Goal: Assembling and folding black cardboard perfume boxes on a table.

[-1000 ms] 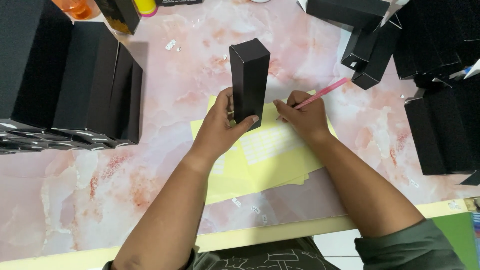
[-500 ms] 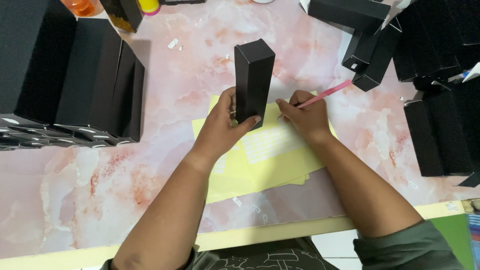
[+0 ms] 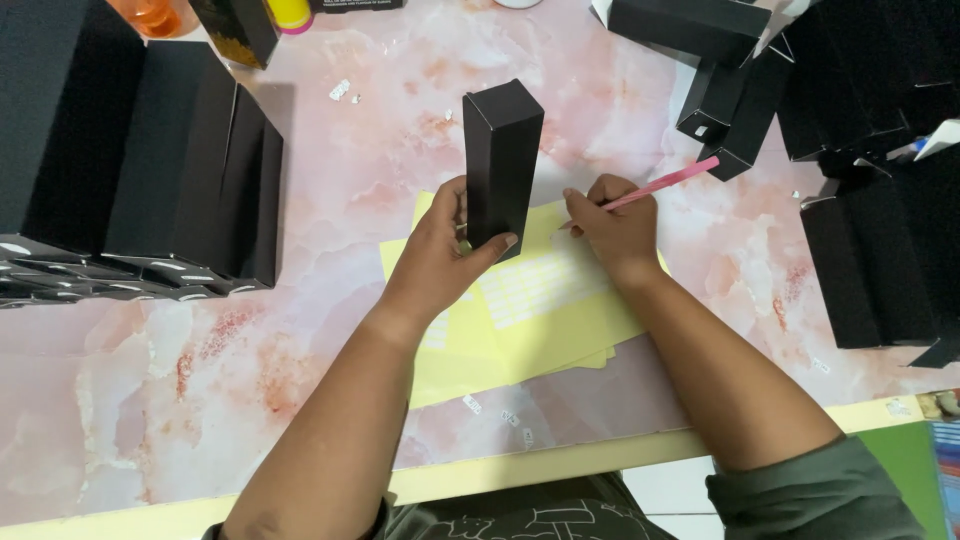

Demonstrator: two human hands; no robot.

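Two hands at work. Left hand [image 3: 440, 255]: fingers clenched around the lower end of one black box [image 3: 502, 165], held upright, its base just above the yellow sheet [image 3: 545, 325]. Right hand [image 3: 612, 225]: fingers pinched on a pink stick [image 3: 665, 182], tip down at the sheet's upper edge, just beside the box; the other end points away to the right.

Step, as I judge it: lifting a small white label off the sheet with the stick tip, box held ready to take it. Whether a label is on the tip I cannot tell; my fingers hide it. Next move calls for a steady box and a fine, light touch of the tip against one face, label square to the edge.

Sheet lies flat on the pink marbled desk [image 3: 330, 170], with rows of white labels [image 3: 540, 285] under my right wrist. A few loose label scraps [image 3: 500, 412] lie near the desk's front edge.

Outward: stack of black boxes at left [image 3: 160, 170], well apart. More black boxes at right [image 3: 880, 240] and a scattered group at top right [image 3: 720, 95], near the stick's far end; a wide swing could knock those.
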